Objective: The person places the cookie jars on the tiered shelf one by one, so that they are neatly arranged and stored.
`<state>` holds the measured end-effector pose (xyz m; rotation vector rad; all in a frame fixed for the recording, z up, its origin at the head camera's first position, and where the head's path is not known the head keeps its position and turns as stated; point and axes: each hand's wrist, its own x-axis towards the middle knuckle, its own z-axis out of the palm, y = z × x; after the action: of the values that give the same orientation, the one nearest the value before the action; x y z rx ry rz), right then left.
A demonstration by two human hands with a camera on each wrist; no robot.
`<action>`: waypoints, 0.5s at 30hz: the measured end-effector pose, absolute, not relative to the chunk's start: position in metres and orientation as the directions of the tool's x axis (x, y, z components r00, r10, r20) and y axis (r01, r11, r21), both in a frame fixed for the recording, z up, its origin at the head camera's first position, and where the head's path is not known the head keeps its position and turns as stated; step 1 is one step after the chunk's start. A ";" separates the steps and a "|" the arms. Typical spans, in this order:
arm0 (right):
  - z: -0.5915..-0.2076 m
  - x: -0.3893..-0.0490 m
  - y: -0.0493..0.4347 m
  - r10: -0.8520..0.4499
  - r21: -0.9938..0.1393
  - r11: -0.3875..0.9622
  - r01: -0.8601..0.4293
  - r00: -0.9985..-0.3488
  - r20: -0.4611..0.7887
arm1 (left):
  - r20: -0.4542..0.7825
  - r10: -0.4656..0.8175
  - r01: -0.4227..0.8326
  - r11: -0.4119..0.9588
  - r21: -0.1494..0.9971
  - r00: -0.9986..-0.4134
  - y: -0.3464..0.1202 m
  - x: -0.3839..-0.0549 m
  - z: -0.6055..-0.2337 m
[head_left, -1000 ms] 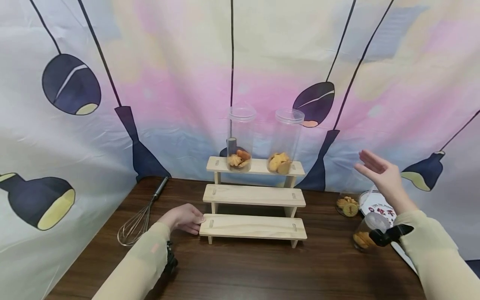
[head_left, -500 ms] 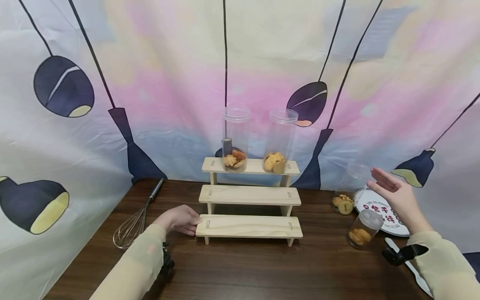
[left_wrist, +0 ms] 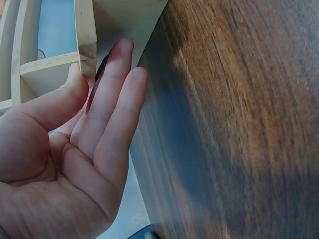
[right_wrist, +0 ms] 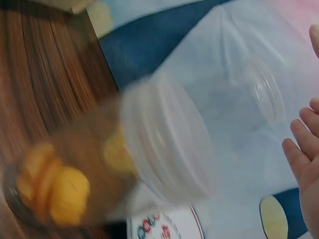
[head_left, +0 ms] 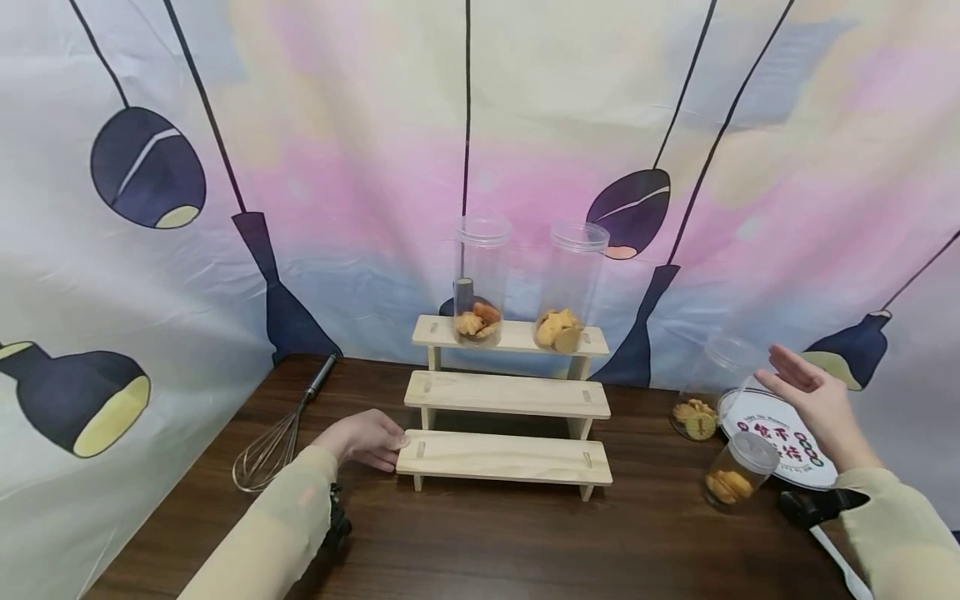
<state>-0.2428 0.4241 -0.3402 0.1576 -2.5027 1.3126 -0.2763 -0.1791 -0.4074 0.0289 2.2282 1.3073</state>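
A three-step light wooden stand (head_left: pixel 504 457) is in the middle of the table in the head view. My left hand (head_left: pixel 367 437) grips the left end of its lowest step, thumb on the board and fingers underneath, as the left wrist view (left_wrist: pixel 84 144) also shows. On the top step stand two tall clear jars of cookies, a left jar (head_left: pixel 478 323) and a right jar (head_left: pixel 559 329). Over at the right, my right hand (head_left: pixel 817 408) hovers with fingers extended and holds nothing. Nearest it are a tall cookie jar (head_left: pixel 697 412) and a short lidded cookie jar (head_left: pixel 731 482).
A wire whisk (head_left: pixel 281 442) lies on the table (head_left: pixel 480 542) left of the stand. Behind the short jar is a round white plate (head_left: pixel 772 433) with red lettering. A white utensil (head_left: pixel 843 562) lies partly under the right sleeve. A patterned cloth (head_left: pixel 360 208) hangs behind.
My right hand has moved right and slightly down, away from the tall jar, uncovering more of the plate. The left hand keeps its grip on the stand. The head view shifted a little.
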 end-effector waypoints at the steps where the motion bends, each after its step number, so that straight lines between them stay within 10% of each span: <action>1: -0.340 -0.244 0.428 0.042 -0.786 0.570 -0.241 -0.946 0.320 | -0.447 0.283 -0.251 0.529 0.811 -0.849 -0.179 -0.277 -0.407; 15: -0.353 -0.261 0.476 -0.049 -0.724 0.657 -0.207 -0.971 0.233 | -0.478 0.247 -0.276 0.565 0.778 -0.843 -0.176 -0.278 -0.405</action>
<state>-0.2606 0.4760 -0.3529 0.2096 -2.6804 1.2074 -0.2779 -0.1755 -0.4050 -0.0230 2.2498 1.2510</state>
